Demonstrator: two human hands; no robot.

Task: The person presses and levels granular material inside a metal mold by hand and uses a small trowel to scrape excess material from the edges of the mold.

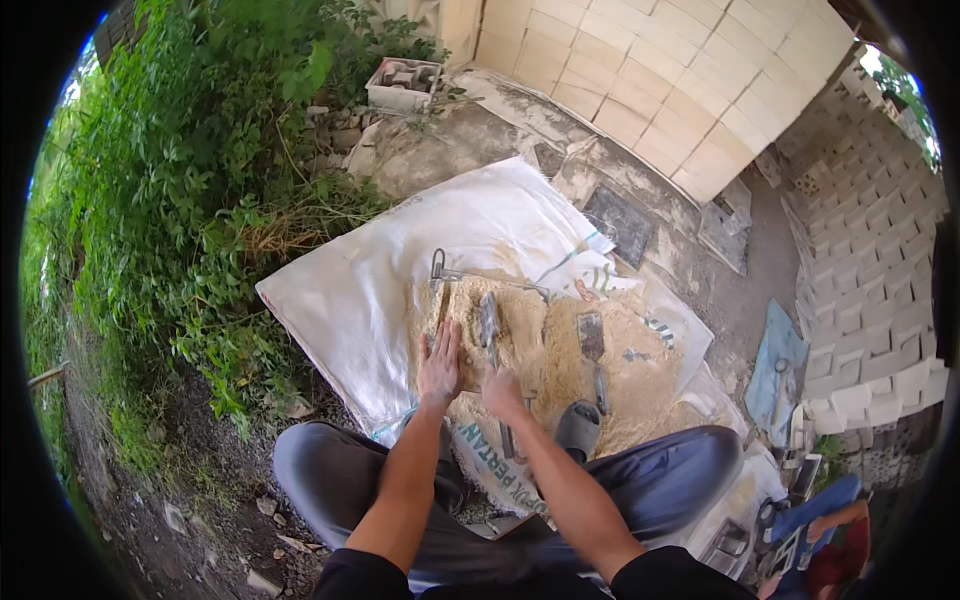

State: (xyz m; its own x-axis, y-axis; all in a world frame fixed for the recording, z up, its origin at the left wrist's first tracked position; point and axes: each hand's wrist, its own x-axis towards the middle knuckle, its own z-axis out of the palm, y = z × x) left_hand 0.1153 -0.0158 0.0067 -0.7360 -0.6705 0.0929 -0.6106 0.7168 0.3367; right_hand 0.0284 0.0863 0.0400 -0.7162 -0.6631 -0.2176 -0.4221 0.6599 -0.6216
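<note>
My right hand (504, 392) is closed round the handle of a small trowel (488, 318), whose metal blade points away from me over sandy, pale-brown material. My left hand (440, 368) lies with fingers stretched out along the left side of a metal mould (470, 276), which is filled with that material. The mould has a looped handle at its far left corner, and its near side is partly hidden by my hands. To the right, a second trowel (591, 337) rests on the spread sandy material (640, 390). A dark tool handle (507, 440) shows below my right hand.
A white woven sack (350, 275) lies under the work. Green plants (150, 200) grow at the left. A white crate (404, 86) and dark flat slabs (620, 222) stand farther off. Stacked pale blocks (860, 290) line the right; another person (825, 540) sits at the lower right.
</note>
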